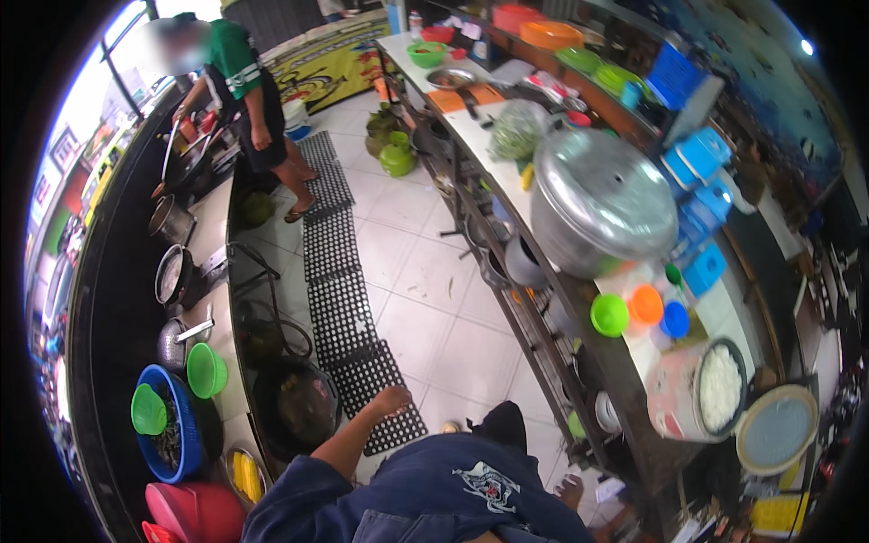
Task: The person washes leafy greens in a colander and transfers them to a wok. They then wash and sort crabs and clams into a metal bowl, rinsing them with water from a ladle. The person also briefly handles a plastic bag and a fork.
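Note:
My left hand (394, 402) hangs low in front of me, fingers curled in, with nothing seen in it. Beneath it lies a black perforated rubber mat (341, 309), and to its left a large dark wok (297, 407) sits low beside the counter. My right hand is out of view. Past my body on the right, a pinkish container (672, 402) holds white cooked rice (721, 387), with a round lid (776, 429) next to it. Beyond the rice stands a big lidded aluminium pot (604, 203) on the white table.
On the left counter (210, 298) are a blue basin (151, 444), a green basket (207, 370), a perforated ladle (171, 345) and pans. A co-worker (234, 81) stands at the far stove, holding a long utensil. Green gas cylinders (398, 156) stand on the tiled floor (434, 271).

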A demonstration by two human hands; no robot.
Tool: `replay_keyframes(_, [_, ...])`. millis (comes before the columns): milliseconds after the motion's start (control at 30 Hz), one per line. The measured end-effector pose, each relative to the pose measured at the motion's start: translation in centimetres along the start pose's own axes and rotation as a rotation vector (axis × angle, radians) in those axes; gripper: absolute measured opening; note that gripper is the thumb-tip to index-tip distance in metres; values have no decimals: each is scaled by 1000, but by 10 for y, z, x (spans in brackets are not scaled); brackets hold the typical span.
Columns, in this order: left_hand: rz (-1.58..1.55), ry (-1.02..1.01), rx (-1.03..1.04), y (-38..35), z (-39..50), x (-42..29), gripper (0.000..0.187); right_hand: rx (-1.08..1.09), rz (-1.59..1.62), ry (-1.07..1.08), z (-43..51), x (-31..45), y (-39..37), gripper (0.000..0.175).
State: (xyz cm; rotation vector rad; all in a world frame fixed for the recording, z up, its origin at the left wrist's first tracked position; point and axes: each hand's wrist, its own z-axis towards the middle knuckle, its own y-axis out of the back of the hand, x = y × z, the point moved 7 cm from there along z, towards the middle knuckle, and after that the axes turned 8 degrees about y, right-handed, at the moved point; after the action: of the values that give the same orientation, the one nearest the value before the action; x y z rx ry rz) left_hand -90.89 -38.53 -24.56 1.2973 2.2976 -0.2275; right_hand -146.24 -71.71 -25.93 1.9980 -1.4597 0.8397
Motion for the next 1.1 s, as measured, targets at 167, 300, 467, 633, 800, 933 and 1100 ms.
replay_keyframes(167, [-304,34,-30,69,26,-83,38,435,-759,201,52,121,-269,24])
replay_keyframes(300, [-456,-76,-144,151,62,-154,34,551,-766,411,160,167,-439,21])
replay_keyframes(467, [-518,-118,-391,273,113,-150,23,691,-761,586,237,240,-689,13])
replay_keyframes(633, [-667,191,-544,322,98,-121,18,821,-637,885,260,365,-889,11])
replay_keyframes(800, [-874,282,-538,367,138,-119,15,913,-560,1027,245,530,-1036,16])
replay_keyframes(933, [-709,146,-385,454,216,-213,13,795,-640,1233,270,639,-1130,24])
replay_keyframes(1100, [-554,-40,-424,580,346,-429,22,628,-853,1344,372,725,-1262,36])
